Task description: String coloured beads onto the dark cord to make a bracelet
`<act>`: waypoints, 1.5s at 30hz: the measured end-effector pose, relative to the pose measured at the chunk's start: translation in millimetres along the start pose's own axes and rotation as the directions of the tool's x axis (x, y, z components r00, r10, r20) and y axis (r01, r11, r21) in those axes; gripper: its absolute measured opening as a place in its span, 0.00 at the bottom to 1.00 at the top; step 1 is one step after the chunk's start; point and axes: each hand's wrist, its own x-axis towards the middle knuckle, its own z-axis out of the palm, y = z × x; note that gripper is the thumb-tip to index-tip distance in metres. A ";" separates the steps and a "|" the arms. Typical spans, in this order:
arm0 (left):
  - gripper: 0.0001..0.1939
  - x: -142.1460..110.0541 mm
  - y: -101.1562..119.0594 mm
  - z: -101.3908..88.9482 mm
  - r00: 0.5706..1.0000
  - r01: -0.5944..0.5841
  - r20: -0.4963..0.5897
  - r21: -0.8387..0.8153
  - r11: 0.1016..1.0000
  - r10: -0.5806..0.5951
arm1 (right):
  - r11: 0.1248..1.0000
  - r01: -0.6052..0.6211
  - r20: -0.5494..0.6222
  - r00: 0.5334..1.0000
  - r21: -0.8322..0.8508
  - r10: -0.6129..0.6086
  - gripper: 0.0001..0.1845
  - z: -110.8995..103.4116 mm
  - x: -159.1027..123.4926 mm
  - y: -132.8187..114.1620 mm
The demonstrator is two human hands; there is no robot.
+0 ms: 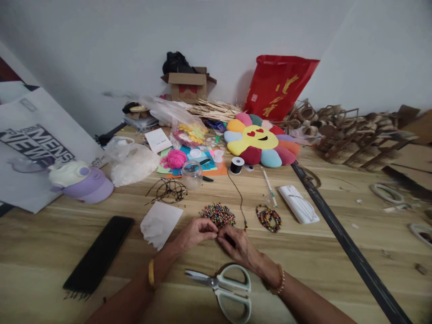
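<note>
My left hand (196,232) and my right hand (238,245) meet on the wooden table (303,261), fingertips pinched together just below a pile of small coloured beads (218,214). A thin black cord (239,194) runs from a black spool (236,165) down to my right fingers, with a few beads strung near its end. What my left fingers pinch is too small to make out. A finished bead bracelet (268,218) lies to the right of the pile. Pale green scissors (227,288) lie shut between my forearms.
A black phone (99,253) and white tissue (160,223) lie at left, a purple bottle (83,181) beyond. A flower cushion (259,145), pink yarn (175,159), clear jar (192,174), white case (299,204), red bag (278,85) and wicker pieces (351,130) crowd the back. A dark strip (351,252) crosses the right.
</note>
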 end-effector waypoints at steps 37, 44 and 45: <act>0.13 -0.3 8.1 -3.1 1.000 -0.016 0.006 0.015 1.000 0.016 | 0.989 0.149 0.059 0.987 0.005 -0.149 0.05 -6.6 0.9 -9.6; 0.13 0.0 7.9 -3.4 1.000 0.014 0.013 -0.031 0.999 -0.013 | 0.999 0.040 -0.013 0.999 0.026 -0.039 0.13 -10.7 1.9 -13.3; 0.13 0.0 7.1 -3.3 1.000 0.017 0.014 -0.041 0.999 -0.017 | 0.999 0.023 -0.021 1.000 0.026 -0.022 0.12 -10.1 1.5 -12.4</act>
